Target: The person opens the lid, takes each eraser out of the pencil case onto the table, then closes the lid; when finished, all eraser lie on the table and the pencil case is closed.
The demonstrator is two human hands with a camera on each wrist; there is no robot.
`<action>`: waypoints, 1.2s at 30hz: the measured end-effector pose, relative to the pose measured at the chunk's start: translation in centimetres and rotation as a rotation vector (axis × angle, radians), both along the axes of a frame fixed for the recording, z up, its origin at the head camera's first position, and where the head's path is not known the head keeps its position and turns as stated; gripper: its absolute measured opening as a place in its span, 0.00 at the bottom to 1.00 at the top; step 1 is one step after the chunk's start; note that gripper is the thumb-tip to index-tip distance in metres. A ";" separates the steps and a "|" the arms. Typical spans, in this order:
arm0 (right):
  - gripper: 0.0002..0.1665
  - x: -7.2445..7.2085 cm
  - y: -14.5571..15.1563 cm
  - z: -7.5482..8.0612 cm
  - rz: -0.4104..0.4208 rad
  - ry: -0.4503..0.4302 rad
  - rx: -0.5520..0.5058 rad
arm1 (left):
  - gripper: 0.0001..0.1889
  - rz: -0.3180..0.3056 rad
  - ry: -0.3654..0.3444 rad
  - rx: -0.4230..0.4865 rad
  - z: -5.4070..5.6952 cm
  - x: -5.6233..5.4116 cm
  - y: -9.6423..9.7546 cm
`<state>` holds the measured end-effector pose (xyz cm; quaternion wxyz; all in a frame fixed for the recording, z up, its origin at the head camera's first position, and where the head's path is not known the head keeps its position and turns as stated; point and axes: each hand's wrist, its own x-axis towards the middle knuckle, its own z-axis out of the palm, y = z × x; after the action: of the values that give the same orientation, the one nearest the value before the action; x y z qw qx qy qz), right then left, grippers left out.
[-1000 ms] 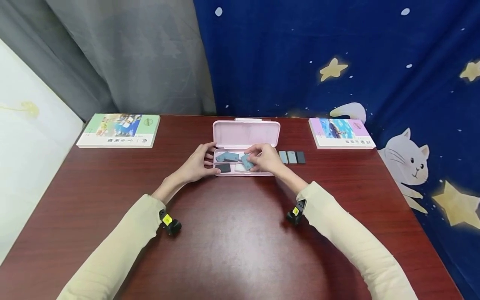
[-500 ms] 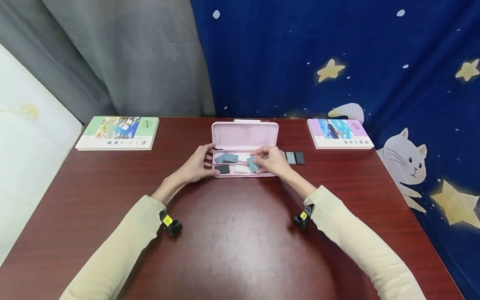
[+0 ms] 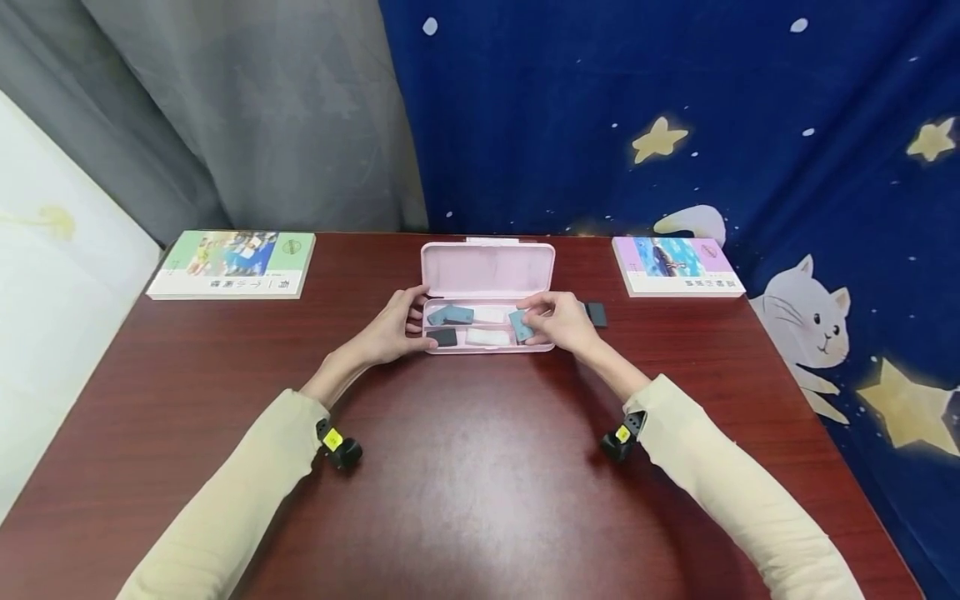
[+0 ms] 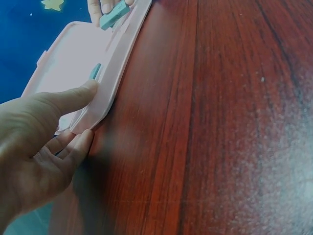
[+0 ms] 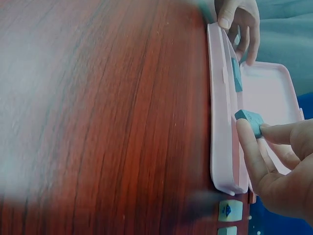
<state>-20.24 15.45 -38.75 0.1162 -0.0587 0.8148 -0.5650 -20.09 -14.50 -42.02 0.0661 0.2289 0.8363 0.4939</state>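
Observation:
A pink pencil case (image 3: 487, 271) lies at the far middle of the table, lid raised. My left hand (image 3: 386, 329) grips its left end, thumb on the rim and fingers against the outside. Between thumb and fingers, my right hand (image 3: 567, 321) pinches a tilted blue-green eraser (image 3: 519, 326), held over the right part of the case; the right wrist view shows this eraser (image 5: 250, 122) above the rim. Inside, blue-green erasers (image 3: 457, 314) lie in the back compartment. A dark eraser (image 3: 442, 337) and a white eraser (image 3: 487, 337) lie in the front one.
Just right of the case, a dark block (image 3: 596, 315) shows beside the right hand; a pale block (image 5: 230, 211) appears near it in the right wrist view. A green-covered book (image 3: 232, 265) is at the back left, a purple-covered book (image 3: 677, 267) at the back right.
My right hand has moved right along the case with the blue-green eraser, from its middle to its right part, and now covers some blocks beside it. The left hand has stayed in place.

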 end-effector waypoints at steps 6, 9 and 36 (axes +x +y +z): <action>0.14 0.8 1.1 -0.4 0.005 0.011 -0.018 | 0.49 0.005 -0.002 -0.010 -0.2 0.3 -0.2; 0.14 0.9 2.1 -0.4 -0.016 0.006 -0.043 | 0.49 -0.003 0.010 -0.004 -0.1 0.3 0.0; 0.18 0.7 8.8 0.0 -0.115 -0.034 -0.080 | 0.55 -0.022 -0.056 0.117 2.0 0.9 0.8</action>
<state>-19.50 24.23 -38.75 0.0947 -0.0068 0.7915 -0.6037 -19.22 -13.73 -39.98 0.0815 0.2274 0.8013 0.5473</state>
